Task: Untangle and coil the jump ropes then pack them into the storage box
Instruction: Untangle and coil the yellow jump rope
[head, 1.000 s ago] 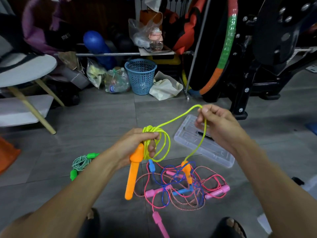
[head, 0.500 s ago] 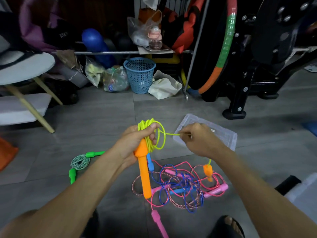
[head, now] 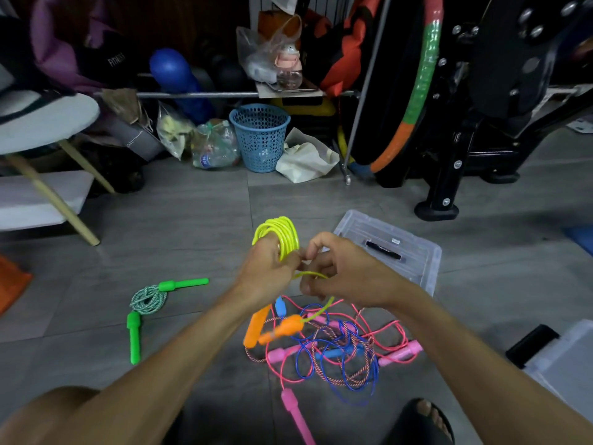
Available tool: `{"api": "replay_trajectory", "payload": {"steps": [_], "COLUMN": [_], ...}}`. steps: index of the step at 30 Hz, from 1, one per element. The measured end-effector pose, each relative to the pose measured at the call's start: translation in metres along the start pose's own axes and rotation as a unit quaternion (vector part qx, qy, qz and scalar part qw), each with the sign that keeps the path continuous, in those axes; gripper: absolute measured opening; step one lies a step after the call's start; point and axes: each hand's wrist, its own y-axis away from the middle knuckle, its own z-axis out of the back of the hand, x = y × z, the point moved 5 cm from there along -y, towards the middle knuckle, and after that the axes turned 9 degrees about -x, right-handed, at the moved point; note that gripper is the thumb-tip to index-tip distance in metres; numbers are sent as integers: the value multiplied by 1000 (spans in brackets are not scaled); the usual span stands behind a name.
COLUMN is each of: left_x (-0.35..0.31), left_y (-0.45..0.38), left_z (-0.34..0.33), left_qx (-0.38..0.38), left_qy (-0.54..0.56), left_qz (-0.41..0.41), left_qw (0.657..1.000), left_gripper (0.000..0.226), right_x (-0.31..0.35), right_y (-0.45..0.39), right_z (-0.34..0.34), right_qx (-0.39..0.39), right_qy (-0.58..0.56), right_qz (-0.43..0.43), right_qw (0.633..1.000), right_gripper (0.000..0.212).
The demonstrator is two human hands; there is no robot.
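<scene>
Yellow jump rope (head: 278,232), mostly coiled, gripped by left hand (head: 268,273); right hand (head: 340,271) pinches its tail.

1. A cluttered home storage or workout corner with a grey tiled floor (head: 179,220).
2. Exercise gear lines the back: a black fitness machine (head: 475,130), a striped hoop (head: 417,91), and a blue roller (head: 179,78).
3. Household clutter sits among it: a blue plastic basket (head: 260,136), bags of bottles (head: 215,146), and a white stool (head: 41,123).
</scene>
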Motion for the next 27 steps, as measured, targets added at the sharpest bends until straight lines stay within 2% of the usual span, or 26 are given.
{"api": "replay_trajectory", "payload": {"steps": [3, 6, 9, 13, 16, 19, 21, 24, 27], "left_x": [9, 18, 20, 15, 6, 3, 1, -2, -3], "left_y": [-7, -11, -8, -2, 8, 15, 17, 17, 16], "left_z": [9, 11, 13, 6, -5, -10, -11, -13, -8], "left_qx": [20, 54, 85, 126, 178, 227, 245, 261, 272], "left_qy": [-24, -66, -69, 89, 192, 224, 248, 264, 294], "left_qz": [54, 75, 113, 186, 248, 233, 210, 200, 214], "left_qw": [998, 994, 988, 970, 933, 919, 913, 907, 891], "left_gripper": [13, 6, 15, 27, 15, 27, 22, 25, 17], "right_x": [-1, -9, -15, -8, 0, 0, -1, -3, -2], "right_y": [3, 1, 0, 2, -1, -5, -6, -8, -7], "right_z": [14, 33, 49, 44, 32, 32, 32, 39, 54], "right_qx": [-5, -51, -96, -112, -121, -126, -123, -146, -160], "right_qy": [15, 127, 210, 120, 118, 105, 103, 88, 18], "right_qz": [-35, -35, -21, 12, 45, 63, 72, 58, 28], "right_qw": [999, 990, 973, 986, 985, 984, 984, 984, 987], "right_gripper": [32, 23, 10, 14, 15, 15, 14, 9, 19]}}
